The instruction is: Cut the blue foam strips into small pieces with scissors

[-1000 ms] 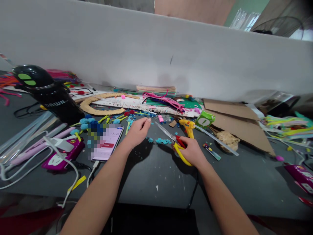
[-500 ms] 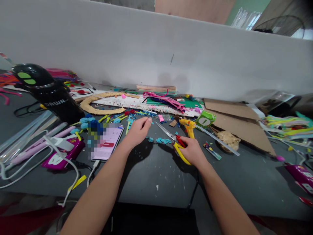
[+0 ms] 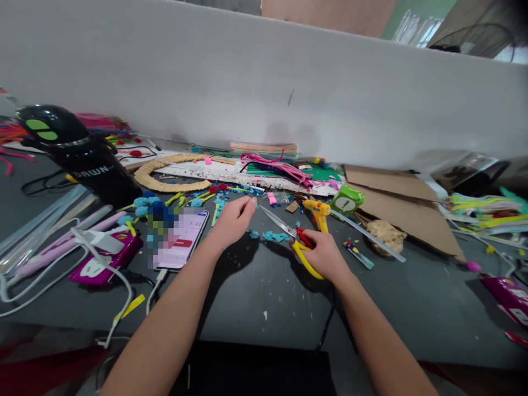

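My right hand (image 3: 325, 256) grips the yellow and red handles of a pair of scissors (image 3: 281, 223). The blades point up and left, and their tip nearly touches my left fingertips. My left hand (image 3: 233, 221) rests on the dark table (image 3: 264, 291) with thumb and fingers pinched together; I cannot tell whether anything tiny is between them. Blue foam scraps (image 3: 274, 237) lie on the table between the two hands, under the blades.
A phone (image 3: 181, 239) on a cable lies left of my left hand. A purple glue gun (image 3: 103, 258) and a black bottle (image 3: 82, 159) sit further left. A yellow glue gun (image 3: 318, 213), a green tag (image 3: 345, 202) and cardboard sheets (image 3: 396, 198) lie right.
The scissor tip has crept slightly left toward my left fingertips. Both hands otherwise stay where they were.
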### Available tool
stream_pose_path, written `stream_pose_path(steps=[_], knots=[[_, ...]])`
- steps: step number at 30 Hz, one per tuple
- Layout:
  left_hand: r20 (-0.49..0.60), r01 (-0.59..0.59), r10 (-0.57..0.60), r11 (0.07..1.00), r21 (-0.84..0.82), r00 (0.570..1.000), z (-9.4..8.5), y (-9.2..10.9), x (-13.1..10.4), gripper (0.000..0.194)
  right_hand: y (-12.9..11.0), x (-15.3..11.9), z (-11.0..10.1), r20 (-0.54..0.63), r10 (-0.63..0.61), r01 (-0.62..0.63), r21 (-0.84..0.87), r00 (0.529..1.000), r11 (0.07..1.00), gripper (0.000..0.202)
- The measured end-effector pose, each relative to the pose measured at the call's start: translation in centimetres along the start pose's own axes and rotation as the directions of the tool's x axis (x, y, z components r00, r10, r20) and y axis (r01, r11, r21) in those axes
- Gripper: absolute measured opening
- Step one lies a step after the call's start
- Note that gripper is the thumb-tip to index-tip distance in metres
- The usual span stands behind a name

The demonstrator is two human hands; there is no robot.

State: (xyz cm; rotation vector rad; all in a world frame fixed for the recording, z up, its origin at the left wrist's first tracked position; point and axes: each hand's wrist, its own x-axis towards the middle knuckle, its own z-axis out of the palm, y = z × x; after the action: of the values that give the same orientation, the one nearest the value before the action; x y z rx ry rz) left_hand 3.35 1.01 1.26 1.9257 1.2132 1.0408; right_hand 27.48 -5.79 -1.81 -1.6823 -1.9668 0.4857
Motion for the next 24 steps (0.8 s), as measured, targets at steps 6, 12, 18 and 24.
stream_pose_path(steps=[6,12,18,24], knots=[[0.003,0.008,-0.008,1.0,-0.009,1.0,0.0,0.1,0.0,0.04,0.1,0.1,0.1,-0.016,0.001,-0.001,-0.019,1.0,1.0,0.017],[-0.006,0.013,-0.013,1.0,0.002,1.0,-0.1,0.1,0.0,0.039,0.4,0.1,-0.5,0.02,0.066,-0.064,-0.062,0.998,0.996,0.025],[-0.042,0.009,-0.005,0.996,0.091,0.999,-0.3,-0.2,0.1,0.04,0.5,-0.1,-1.6,0.031,0.093,-0.084,-0.209,0.995,0.974,0.021],[-0.029,0.036,-0.033,0.991,0.126,0.999,-0.2,0.0,0.2,0.041,0.1,-0.3,-1.7,0.001,0.114,-0.107,-0.342,0.993,0.934,0.015]])
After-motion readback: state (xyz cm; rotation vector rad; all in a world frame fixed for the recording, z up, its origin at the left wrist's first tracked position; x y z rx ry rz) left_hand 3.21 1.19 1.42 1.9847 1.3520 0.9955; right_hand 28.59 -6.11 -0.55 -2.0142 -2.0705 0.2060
